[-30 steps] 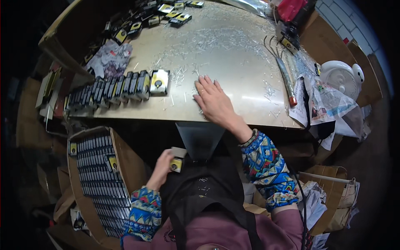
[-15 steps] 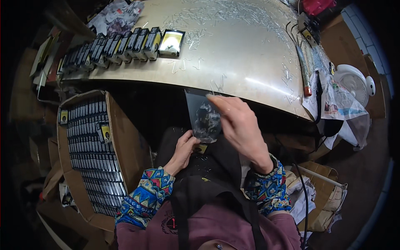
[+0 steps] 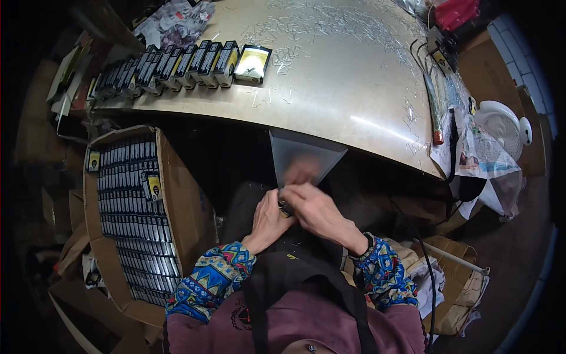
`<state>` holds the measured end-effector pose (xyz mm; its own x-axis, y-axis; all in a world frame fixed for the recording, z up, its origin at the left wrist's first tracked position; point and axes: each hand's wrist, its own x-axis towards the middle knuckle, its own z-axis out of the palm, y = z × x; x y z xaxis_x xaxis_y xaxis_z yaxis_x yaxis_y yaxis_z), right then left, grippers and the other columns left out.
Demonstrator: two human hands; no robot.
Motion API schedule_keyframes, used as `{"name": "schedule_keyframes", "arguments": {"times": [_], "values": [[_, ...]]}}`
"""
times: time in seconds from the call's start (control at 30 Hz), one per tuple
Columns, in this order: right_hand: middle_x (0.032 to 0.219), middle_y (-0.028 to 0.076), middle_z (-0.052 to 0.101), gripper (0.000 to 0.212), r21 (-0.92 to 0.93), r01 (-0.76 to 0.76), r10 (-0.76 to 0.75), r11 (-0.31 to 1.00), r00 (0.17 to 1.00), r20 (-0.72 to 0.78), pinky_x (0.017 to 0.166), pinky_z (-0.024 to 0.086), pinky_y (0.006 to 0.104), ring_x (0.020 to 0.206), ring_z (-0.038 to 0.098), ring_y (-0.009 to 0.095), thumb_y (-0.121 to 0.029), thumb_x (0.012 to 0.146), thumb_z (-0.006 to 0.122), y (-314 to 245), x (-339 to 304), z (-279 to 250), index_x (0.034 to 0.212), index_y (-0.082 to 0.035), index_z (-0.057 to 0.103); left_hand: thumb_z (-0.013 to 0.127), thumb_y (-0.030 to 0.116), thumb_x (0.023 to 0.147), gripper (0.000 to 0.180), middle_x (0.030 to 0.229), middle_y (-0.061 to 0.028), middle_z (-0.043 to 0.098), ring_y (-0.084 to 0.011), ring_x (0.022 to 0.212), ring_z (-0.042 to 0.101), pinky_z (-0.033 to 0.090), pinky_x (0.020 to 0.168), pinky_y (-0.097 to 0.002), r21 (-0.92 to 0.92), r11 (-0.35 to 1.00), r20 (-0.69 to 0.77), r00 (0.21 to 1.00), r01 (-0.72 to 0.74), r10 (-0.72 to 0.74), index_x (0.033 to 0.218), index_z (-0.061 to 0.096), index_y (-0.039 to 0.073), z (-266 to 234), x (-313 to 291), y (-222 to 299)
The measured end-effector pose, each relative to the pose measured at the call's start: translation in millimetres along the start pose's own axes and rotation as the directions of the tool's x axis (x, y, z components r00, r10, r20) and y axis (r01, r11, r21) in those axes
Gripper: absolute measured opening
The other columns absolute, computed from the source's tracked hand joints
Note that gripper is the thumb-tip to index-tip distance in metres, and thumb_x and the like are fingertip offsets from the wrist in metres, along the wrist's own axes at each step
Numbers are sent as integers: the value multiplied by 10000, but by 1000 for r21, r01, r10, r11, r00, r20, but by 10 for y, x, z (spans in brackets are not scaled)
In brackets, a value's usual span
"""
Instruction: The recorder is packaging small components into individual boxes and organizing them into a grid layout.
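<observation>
1. Clear plastic bag (image 3: 306,158), head view only: it is held up in front of the person's lap, below the near edge of the surface (image 3: 330,88), with its mouth down at the hands.
2. Left hand (image 3: 266,217) is curled, fingers closed around a small dark packet (image 3: 285,207) with a bit of yellow on it, mostly hidden between the two hands.
3. Right hand (image 3: 315,206) is closed too, pinching the bag's lower end right where the packet meets it. The two hands touch.
4. Judgement: the step is getting the packet into the bag. Best to keep the bag mouth spread with the right fingers and feed the packet in square, not by a corner.
5. Judgement: thin film will collapse or cling, so keep the bag taut; its upper part is blurred, so I cannot tell if anything is already in it.
6. Along the far left edge of the surface runs a row of dark packets (image 3: 171,65), overlapping, ending at a yellow-faced box (image 3: 252,64) lying flat.
7. Cardboard carton (image 3: 177,194) on the floor at the person's left is packed with the same dark packets in rows.
8. White fan (image 3: 498,123) sits off the surface's right edge, well apart from the hands.
</observation>
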<state>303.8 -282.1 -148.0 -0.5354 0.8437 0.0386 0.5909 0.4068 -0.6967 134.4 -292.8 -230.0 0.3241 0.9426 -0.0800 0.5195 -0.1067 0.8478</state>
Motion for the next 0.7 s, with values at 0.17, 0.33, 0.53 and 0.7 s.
{"name": "schedule_keyframes", "arguments": {"times": [0.17, 0.33, 0.53, 0.7], "values": [[1174, 200, 664, 366, 305, -106, 156, 947, 977, -144, 864, 552, 377, 1017, 672, 357, -87, 927, 633, -4, -7, -56, 1280, 1, 591, 790, 91, 691, 744, 1135, -180, 586, -400, 1078, 585, 493, 879, -427, 102, 994, 50, 998, -49, 44, 1357, 461, 36, -369, -84, -27], [822, 165, 720, 246, 233, -344, 372, 910, 924, -89, 647, 544, 315, 712, 717, 233, -143, 934, 655, -66, 154, -319, 1119, 15, 693, 776, 44, 689, 786, 1160, -171, 555, -327, 1069, 592, 488, 940, -379, -176, 982, -113, 992, -73, 54, 1396, 432, 40, -490, 126, 393], [1329, 183, 588, 684, 76, -7, 38, 997, 910, -414, 912, 530, 344, 1118, 624, 292, -90, 799, 796, -74, 262, -489, 1418, -59, 508, 790, 67, 686, 739, 1144, -205, 576, -374, 1031, 615, 512, 892, -400, -48, 978, -193, 963, -201, 189, 1341, 454, 4, -542, 401, 585], [1285, 169, 623, 433, 320, -128, 296, 939, 774, -559, 914, 522, 326, 1096, 641, 241, -62, 867, 724, -56, 364, -345, 1286, -15, 623, 793, 70, 671, 730, 1137, -220, 579, -405, 1022, 614, 521, 866, -418, 11, 957, -210, 935, -289, 285, 1314, 461, -23, -542, 469, 748]]}}
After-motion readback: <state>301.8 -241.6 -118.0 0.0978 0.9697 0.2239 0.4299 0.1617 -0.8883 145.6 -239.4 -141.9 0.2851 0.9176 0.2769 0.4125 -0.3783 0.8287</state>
